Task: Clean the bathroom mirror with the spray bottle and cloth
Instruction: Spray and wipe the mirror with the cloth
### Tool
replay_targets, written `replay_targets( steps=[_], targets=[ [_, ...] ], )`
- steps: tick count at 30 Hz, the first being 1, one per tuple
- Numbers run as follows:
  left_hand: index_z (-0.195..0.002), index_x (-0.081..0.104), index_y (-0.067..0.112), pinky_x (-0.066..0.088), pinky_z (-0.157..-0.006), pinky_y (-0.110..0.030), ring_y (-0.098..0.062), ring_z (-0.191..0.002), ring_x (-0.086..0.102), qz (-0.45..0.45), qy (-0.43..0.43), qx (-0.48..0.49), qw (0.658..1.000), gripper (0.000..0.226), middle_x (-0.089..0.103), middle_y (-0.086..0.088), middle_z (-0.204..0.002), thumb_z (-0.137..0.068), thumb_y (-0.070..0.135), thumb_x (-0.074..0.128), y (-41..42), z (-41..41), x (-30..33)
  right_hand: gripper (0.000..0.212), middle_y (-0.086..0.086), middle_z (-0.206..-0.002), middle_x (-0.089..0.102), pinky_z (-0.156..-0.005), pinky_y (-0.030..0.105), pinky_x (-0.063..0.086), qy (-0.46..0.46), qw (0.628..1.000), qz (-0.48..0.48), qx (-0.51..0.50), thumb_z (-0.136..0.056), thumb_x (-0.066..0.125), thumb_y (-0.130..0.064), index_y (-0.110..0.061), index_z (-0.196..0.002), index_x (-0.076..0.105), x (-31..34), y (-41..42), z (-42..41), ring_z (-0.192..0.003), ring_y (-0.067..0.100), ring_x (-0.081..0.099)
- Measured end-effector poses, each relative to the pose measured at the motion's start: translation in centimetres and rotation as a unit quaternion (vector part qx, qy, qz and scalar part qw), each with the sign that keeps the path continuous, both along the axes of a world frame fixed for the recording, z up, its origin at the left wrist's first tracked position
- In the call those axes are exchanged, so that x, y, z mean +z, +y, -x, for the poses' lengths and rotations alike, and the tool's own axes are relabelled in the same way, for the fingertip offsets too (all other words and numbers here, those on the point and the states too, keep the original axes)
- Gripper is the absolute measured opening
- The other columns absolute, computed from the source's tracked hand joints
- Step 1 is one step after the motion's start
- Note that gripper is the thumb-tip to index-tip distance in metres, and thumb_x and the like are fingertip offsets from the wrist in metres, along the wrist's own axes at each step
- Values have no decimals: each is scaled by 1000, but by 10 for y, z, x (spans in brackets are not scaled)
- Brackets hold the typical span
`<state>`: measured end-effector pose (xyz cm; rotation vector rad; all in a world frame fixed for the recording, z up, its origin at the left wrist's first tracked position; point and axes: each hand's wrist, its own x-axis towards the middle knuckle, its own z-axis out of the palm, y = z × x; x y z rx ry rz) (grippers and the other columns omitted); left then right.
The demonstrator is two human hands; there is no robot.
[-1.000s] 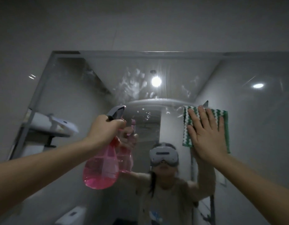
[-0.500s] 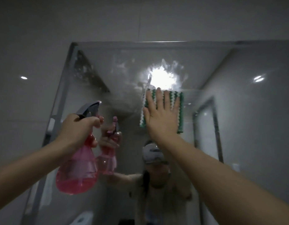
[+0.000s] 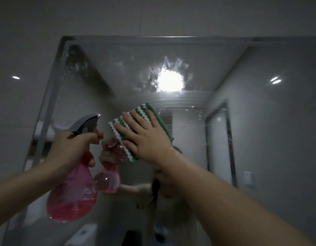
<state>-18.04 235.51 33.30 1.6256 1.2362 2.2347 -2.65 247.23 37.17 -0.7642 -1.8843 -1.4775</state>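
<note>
Right hand (image 3: 148, 139) flat on cloth (image 3: 141, 132), left hand (image 3: 70, 148) clamped on spray bottle (image 3: 73, 189); wipe firm overlapping strokes toward mirror (image 3: 242, 121) top edge droplets.

Dim room. Grey tiled wall (image 3: 20, 50), glossy, with one vertical seam (image 3: 141, 16) above centre. Bright ceiling light (image 3: 169, 82) in reflection; small light glints on tile at left (image 3: 15, 77) and right (image 3: 276, 80).
</note>
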Motion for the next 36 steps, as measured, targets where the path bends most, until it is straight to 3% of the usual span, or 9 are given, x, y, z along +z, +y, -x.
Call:
replay_targets(
  steps=[2,5,9,15,20,26,29,31,36],
  targets=[
    [-86,66,5,41,-50,-28,-16,-29,45,1,-5,-24,1000,12,66,-23,-77,-83,0,55,-1,-34,4,52,3,-139,55,-108,53,34,7,1000,-15,12,-91,31,-46,-31,-134,56,1,6,-42,-128,24,51],
    [-78,60,2,38,-40,-21,-12,-25,39,13,-53,-103,993,14,52,-3,-40,-86,-4,50,-3,-87,9,52,6,-145,48,-108,52,21,38,999,-32,-10,-96,28,-45,-28,-141,48,7,10,-110,-133,28,46],
    [-74,60,5,32,-32,-14,-10,-23,42,26,-83,-171,981,23,53,-1,-37,-87,-7,45,-6,-130,8,55,6,-155,31,-111,52,16,109,993,-34,-35,-100,12,-47,-29,-151,26,-5,13,-182,-141,27,32],
    [-74,62,4,33,-32,-16,-9,-27,39,54,-51,-177,981,24,52,1,-39,-86,-9,46,-12,-117,-7,56,6,-159,17,-116,48,2,218,975,-17,-49,-100,19,-45,-31,-153,11,-30,11,-188,-145,25,17],
    [-87,65,-7,37,-34,-20,-15,-28,42,65,-19,-113,991,14,52,-5,-42,-83,-4,52,-21,-56,-17,58,10,-161,2,-113,52,-13,438,898,43,-15,-98,12,-42,-27,-151,-3,-47,3,-100,-148,31,1],
    [-91,67,-2,42,-41,-27,-17,-30,44,56,15,-62,996,15,61,-32,-88,-82,2,56,-27,16,-24,56,10,-161,-4,-110,59,-15,333,940,69,-22,-101,9,-42,-26,-153,-6,-47,-5,20,-148,30,-4],
    [-86,68,6,43,-50,-29,-18,-30,46,49,13,-36,998,14,60,-41,-91,-79,2,57,-28,45,-31,62,13,-158,19,-112,62,-4,284,958,42,-7,-94,12,-41,-23,-152,21,-59,-8,68,-146,33,17],
    [-89,68,4,43,-49,-27,-19,-29,46,50,33,-6,998,16,64,-26,-79,-79,1,56,-31,59,-36,58,14,-153,32,-113,60,8,247,969,21,18,-94,21,-40,-21,-147,37,-72,-9,92,-142,33,28],
    [-87,66,8,45,-43,-25,-18,-28,48,59,40,27,997,13,68,-2,-85,-82,0,56,-40,64,-45,57,9,-155,30,-112,58,14,175,984,43,-12,-96,20,-41,-25,-148,34,-88,-15,107,-144,30,25]
  ],
)
